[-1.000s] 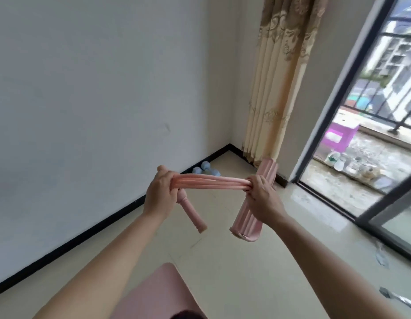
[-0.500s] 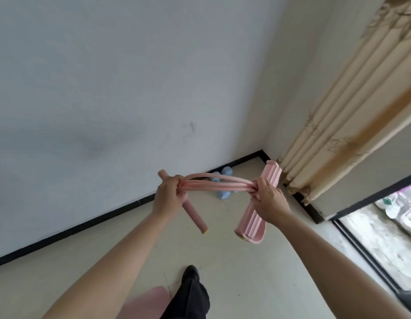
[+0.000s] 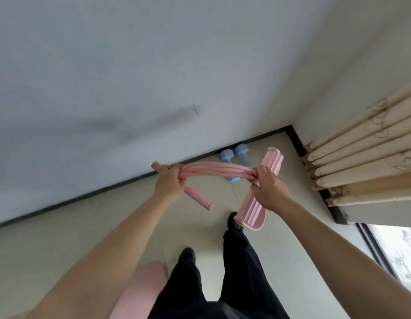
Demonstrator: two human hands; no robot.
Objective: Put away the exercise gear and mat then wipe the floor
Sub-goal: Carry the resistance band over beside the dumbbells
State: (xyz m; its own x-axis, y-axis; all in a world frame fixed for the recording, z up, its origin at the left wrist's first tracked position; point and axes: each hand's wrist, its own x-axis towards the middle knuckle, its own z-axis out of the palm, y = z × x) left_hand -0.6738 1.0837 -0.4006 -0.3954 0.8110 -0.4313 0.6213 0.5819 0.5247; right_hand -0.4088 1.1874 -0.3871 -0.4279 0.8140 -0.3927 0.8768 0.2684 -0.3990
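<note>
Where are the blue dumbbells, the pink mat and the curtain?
Blue dumbbells (image 3: 242, 150): head view, rounded end of the farther one.
Pink mat (image 3: 142, 291): head view, bare patch beside the legs.
Curtain (image 3: 361, 162): head view, middle folds.

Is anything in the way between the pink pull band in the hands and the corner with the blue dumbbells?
Nothing visible does. The left hand and right hand grip the pull band; only bare floor lies before the dumbbells.
</note>
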